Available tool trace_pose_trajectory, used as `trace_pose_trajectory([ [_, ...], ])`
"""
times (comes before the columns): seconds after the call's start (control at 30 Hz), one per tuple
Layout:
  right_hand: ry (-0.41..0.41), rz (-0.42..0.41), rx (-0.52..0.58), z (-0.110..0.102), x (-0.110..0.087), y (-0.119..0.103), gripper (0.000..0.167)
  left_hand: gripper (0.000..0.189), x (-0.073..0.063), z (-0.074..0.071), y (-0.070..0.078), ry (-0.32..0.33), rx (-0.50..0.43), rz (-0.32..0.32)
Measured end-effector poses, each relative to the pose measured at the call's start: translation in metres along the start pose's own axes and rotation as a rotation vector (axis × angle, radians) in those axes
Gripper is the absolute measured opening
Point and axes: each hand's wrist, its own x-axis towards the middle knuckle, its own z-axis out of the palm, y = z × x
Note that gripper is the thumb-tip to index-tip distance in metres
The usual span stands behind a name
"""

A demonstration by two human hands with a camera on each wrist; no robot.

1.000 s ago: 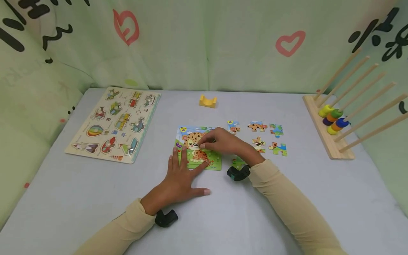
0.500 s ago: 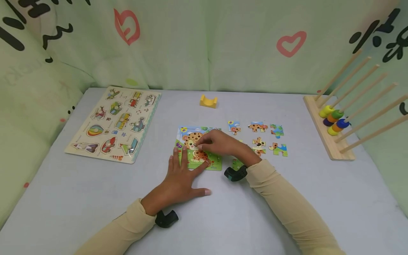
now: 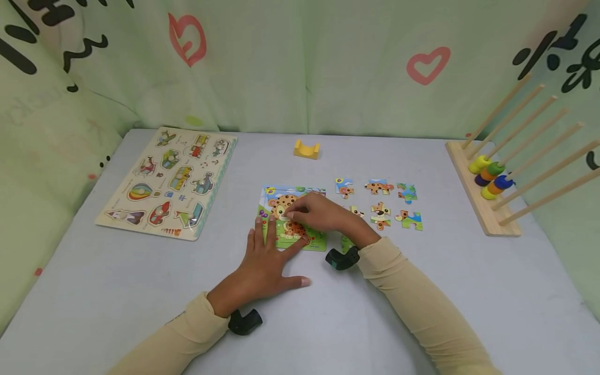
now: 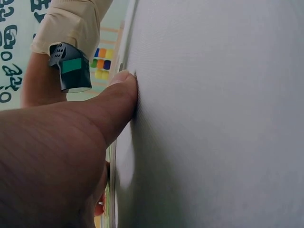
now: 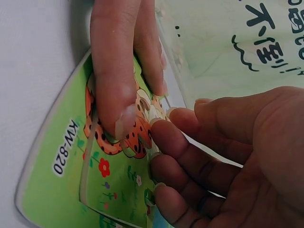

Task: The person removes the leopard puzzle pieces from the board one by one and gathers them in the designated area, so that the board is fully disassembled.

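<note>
My left hand (image 3: 262, 265) lies spread on the table, its fingertips resting on the lower left of a jigsaw board (image 3: 319, 244) with a spotted leopard picture. In the right wrist view, one left finger (image 5: 114, 71) presses on the leopard picture. Over the middle of the board, my right hand (image 3: 321, 212) has bent fingers and pinches what looks like a small puzzle piece. The fingertips hide most of that piece. The left wrist view shows mainly the left thumb (image 4: 114, 102) on the white surface.
Several loose puzzle pieces (image 3: 380, 214) lie right of the board. A yellow curved block (image 3: 307, 150) stands behind it. At far left lies a vehicle puzzle board (image 3: 159, 205); at far right stands a wooden peg rack (image 3: 508, 225) with coloured beads (image 3: 501, 181).
My right hand and forearm have shifted slightly left and toward me, fingertips still over the middle of the board. The left hand stays where it was.
</note>
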Motion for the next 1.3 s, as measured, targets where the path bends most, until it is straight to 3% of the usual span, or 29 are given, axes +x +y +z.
trace_pose_trajectory([
  [0.47,0.026,0.008,0.018,0.000,-0.001,-0.001,0.021,0.082,0.000,0.000,0.000,0.009,0.005,0.004],
  [1.3,-0.045,0.050,0.080,0.005,0.009,-0.004,0.013,0.081,-0.002,-0.001,0.000,0.012,-0.041,0.009],
])
